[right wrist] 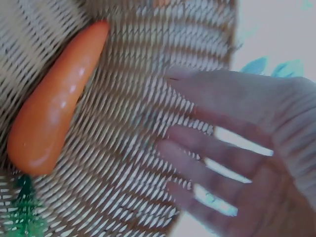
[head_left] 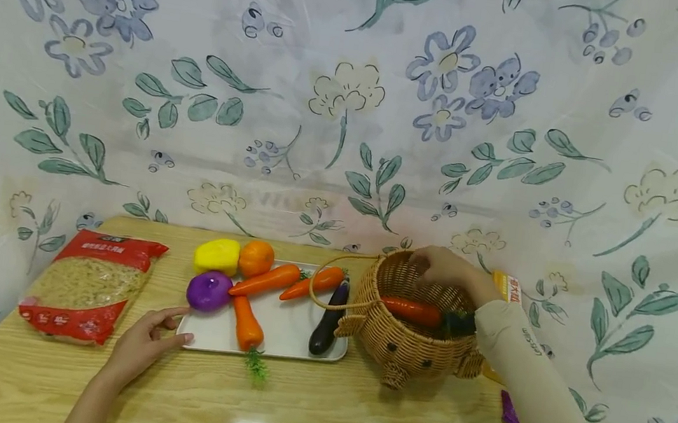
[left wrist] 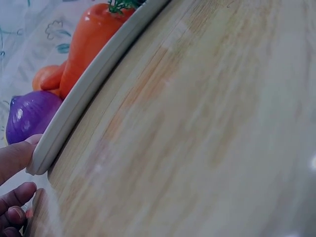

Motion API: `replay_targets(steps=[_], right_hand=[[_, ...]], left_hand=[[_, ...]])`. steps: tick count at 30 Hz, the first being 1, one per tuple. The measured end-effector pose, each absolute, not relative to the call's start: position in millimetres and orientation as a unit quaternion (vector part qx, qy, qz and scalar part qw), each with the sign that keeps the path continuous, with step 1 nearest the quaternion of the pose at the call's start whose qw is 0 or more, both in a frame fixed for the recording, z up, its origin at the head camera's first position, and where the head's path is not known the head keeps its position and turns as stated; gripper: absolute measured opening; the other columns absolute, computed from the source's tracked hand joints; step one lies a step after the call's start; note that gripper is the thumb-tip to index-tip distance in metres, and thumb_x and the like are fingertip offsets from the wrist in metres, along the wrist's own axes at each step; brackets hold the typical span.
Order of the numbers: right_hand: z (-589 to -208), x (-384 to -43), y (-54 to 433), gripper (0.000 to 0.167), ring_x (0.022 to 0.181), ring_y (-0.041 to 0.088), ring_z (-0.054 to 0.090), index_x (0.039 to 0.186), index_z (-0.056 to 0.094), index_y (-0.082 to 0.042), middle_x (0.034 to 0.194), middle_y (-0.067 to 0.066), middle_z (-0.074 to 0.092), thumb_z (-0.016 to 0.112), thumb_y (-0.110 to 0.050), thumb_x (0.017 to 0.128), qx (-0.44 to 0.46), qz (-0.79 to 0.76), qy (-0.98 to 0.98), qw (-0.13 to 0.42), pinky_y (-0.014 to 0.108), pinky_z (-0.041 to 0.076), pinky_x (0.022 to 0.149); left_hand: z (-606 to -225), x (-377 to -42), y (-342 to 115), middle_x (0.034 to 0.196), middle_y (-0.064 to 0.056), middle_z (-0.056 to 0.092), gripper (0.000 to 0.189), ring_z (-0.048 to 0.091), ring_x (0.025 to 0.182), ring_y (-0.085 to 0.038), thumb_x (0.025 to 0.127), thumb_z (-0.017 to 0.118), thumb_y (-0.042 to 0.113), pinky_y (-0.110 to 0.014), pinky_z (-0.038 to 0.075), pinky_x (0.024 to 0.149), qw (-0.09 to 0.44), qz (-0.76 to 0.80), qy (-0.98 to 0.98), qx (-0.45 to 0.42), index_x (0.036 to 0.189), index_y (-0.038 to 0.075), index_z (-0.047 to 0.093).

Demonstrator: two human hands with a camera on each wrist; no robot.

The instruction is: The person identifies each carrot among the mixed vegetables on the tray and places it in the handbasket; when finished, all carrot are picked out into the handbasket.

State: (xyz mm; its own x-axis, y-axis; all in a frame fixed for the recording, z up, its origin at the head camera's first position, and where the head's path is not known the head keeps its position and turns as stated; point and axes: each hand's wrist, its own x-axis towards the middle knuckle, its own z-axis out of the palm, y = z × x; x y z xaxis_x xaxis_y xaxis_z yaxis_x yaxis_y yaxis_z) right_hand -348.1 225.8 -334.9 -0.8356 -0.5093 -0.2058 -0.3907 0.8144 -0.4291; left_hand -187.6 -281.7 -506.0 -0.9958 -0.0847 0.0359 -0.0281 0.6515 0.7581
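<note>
My left hand [head_left: 146, 343] holds the front left corner of a white rectangular tray [head_left: 292, 333], thumb on its rim [left wrist: 74, 98]. On the tray lie several orange toy carrots [head_left: 267, 280], a dark eggplant [head_left: 328, 319], a purple onion [head_left: 209, 291], an orange round fruit [head_left: 256, 258] and a yellow lumpy piece [head_left: 216, 257]. My right hand [head_left: 442, 270] reaches over the far rim of a wicker basket [head_left: 383, 344] with an animal face. Its fingers [right wrist: 212, 153] are extended and hold nothing. Inside the basket lies a carrot [right wrist: 61, 98] with a green top, apart from the hand.
A red bag of pasta [head_left: 88, 286] lies left of the tray. Behind the basket on the right stands a yellow and white package [head_left: 507, 287], partly hidden by the right arm. A purple packet [head_left: 510, 410] lies near the table's right edge. A floral curtain [head_left: 348, 135] hangs behind.
</note>
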Motion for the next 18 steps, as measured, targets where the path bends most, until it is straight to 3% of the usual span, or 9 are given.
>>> replay_targets(steps=[7,18], right_hand=[[-312.3,-319.3,194.1,0.046,0.115,0.039,0.061,0.125,0.062,0.003,0.123,0.022,0.065,0.077,-0.011,0.085,-0.287,-0.265,0.916,0.086,0.052,0.048,0.098],[-315.4,-286.7,144.9,0.050,0.108,0.032,0.062,0.127,0.064,-0.004,0.119,0.012,0.065,0.082,-0.015,0.081,-0.323,-0.326,0.886,0.061,0.048,0.050,0.095]], left_hand=[[-504.6,-188.2,-283.6,0.108,-0.008,0.057,0.060,0.041,0.075,-0.010,0.088,0.074,0.041,-0.027,0.033,0.065,0.030,-0.415,-0.909,0.029,0.138,0.012,0.058],[-505.5,-187.4,-283.1,0.109,-0.008,0.057,0.060,0.041,0.074,-0.010,0.088,0.074,0.041,-0.027,0.033,0.064,0.027,-0.423,-0.906,0.026,0.139,0.013,0.057]])
